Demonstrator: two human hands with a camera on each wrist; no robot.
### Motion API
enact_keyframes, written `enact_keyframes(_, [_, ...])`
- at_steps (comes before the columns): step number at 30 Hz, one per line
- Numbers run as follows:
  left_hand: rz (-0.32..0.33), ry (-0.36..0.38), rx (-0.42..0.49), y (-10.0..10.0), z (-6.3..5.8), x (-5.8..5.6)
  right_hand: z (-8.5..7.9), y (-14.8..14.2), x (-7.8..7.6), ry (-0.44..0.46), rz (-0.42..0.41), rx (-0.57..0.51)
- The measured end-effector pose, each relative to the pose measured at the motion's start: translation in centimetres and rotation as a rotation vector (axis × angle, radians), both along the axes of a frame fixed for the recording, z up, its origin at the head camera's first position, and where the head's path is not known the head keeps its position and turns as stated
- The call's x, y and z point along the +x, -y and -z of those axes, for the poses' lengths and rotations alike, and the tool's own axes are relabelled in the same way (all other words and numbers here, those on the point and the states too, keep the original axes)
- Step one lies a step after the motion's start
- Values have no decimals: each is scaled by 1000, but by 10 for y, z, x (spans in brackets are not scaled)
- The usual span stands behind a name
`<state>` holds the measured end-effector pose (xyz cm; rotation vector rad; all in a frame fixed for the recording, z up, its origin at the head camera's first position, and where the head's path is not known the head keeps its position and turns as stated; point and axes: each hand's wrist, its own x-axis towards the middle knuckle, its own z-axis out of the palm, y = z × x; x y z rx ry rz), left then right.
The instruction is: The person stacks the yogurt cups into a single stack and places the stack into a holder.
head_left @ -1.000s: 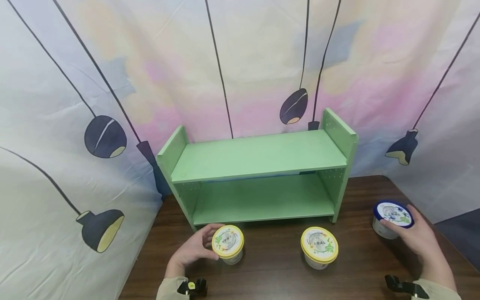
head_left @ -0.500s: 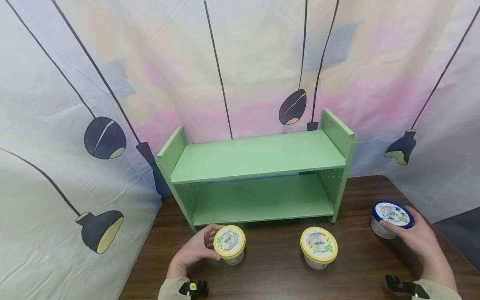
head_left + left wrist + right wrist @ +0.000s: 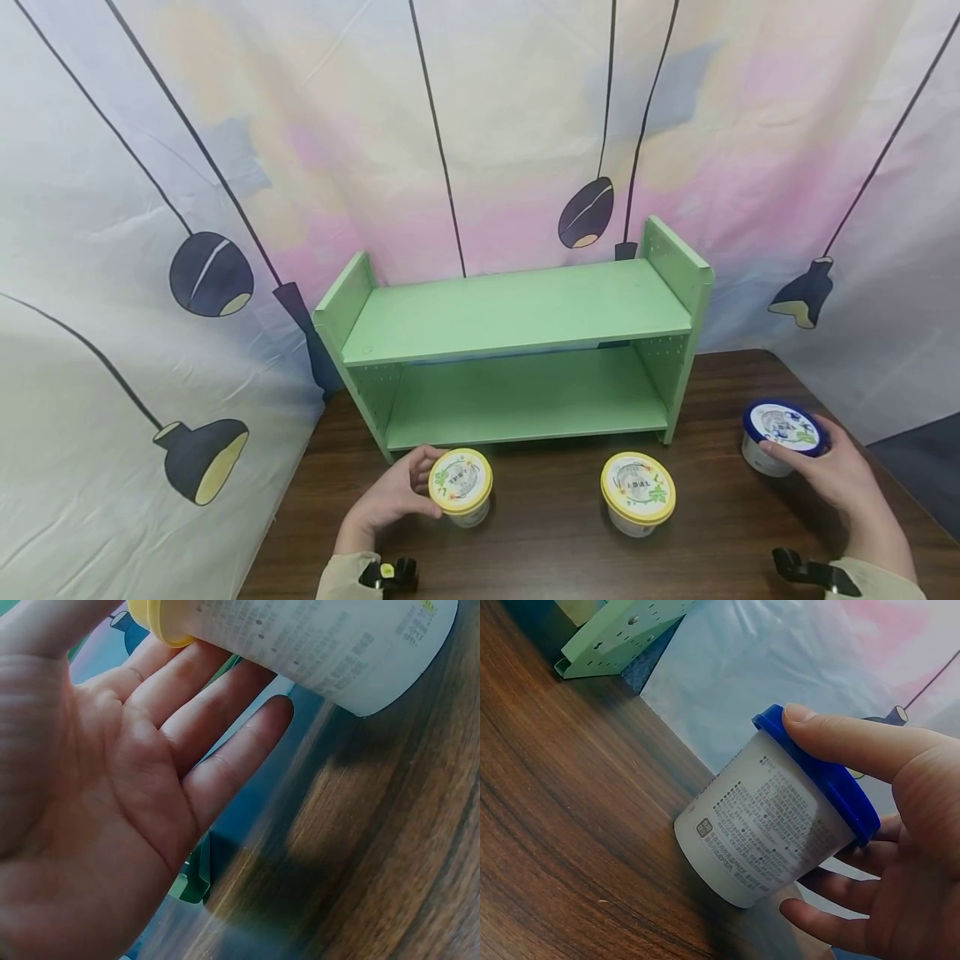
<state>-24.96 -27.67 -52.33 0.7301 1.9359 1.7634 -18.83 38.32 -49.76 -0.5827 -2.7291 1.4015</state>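
At the left of the head view, my left hand (image 3: pixel 395 498) holds a white tub with a yellow lid (image 3: pixel 461 483) between thumb and fingers at the rim. Its printed side (image 3: pixel 300 645) fills the top of the left wrist view, where the lower fingers stretch out behind it. On the right, my right hand (image 3: pixel 843 475) grips a similar tub with a blue lid (image 3: pixel 785 427). The right wrist view shows the thumb on the blue lid's rim (image 3: pixel 825 784) and fingers on the far side. Between the hands stands another yellow-lidded tub (image 3: pixel 637 492), upright and untouched.
A green two-tier shelf (image 3: pixel 517 312) stands on the dark wooden table (image 3: pixel 540 567), behind the tubs. Its lower board (image 3: pixel 525 400) faces the hands, and side panels rise at both ends. A cloth printed with lamps (image 3: pixel 510 125) hangs behind.
My left hand and its yellow-lidded tub have shifted very slightly to the right. The right hand keeps its hold on the blue-lidded tub, and the middle tub stays put.
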Motion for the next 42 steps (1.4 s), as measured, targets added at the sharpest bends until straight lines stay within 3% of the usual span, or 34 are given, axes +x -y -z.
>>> enact_keyframes(26, [-2, 4, 1, 0, 2, 0, 4, -1, 0, -34, 8, -8])
enact_keyframes(33, [-12, 10, -14, -3, 2, -1, -6, 1, 2, -43, 36, -6])
enact_keyframes(42, [-4, 11, -8, -4, 1, 0, -27, 9, 10, -114, -14, 38])
